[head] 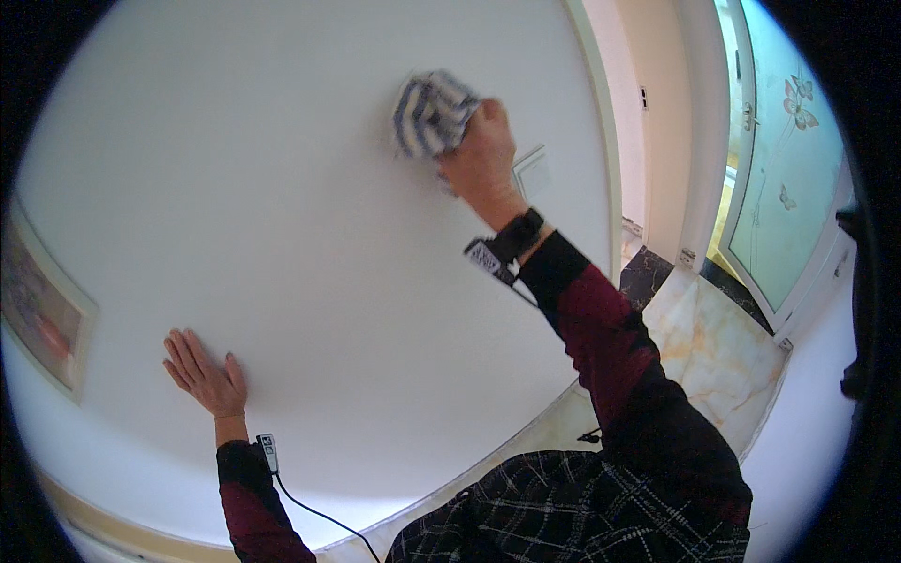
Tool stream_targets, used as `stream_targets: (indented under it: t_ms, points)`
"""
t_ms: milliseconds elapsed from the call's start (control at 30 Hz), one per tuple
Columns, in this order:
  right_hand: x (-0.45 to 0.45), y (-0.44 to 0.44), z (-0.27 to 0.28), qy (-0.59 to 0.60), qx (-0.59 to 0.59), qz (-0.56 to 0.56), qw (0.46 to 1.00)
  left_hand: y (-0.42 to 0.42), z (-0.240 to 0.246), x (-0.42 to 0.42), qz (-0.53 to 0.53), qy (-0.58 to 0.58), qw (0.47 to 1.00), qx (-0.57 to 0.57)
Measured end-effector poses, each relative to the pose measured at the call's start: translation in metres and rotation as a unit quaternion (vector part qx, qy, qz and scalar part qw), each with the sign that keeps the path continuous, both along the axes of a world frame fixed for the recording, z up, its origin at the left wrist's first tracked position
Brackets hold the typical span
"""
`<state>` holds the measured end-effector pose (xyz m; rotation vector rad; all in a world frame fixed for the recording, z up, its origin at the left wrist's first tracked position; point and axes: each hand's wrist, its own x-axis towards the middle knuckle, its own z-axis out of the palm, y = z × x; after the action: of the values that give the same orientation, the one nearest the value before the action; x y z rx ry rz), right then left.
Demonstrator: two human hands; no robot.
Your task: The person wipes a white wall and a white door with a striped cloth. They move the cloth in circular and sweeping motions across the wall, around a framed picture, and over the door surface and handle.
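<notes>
My right hand [486, 158] grips a crumpled blue-and-white striped cloth [433, 116] against the white wall [303, 211]. Both the cloth and the hand look slightly blurred. Just beside my right wrist is a white wall switch plate [533, 172], partly covered by the hand. Lower on the left, my left hand [208, 373] rests flat on the wall with its fingers apart and nothing in it. Each wrist carries a small strapped device with a cable.
A framed picture [49, 310] hangs at the far left. On the right, past the wall's edge trim [605, 119], stands a frosted glass door [792, 162] with butterfly decoration. Marble-patterned floor tiles [711, 352] lie below, with a dark threshold strip [644, 274].
</notes>
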<state>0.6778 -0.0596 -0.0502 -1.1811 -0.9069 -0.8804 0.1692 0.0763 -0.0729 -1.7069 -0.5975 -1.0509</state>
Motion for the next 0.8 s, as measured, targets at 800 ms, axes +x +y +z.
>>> stream_targets:
  t_ms: [800]
  points:
    - [-0.117,0.034,0.014,-0.049,-0.016,0.059,0.997,0.005,-0.004,-0.001,-0.015,-0.027,0.998,-0.054]
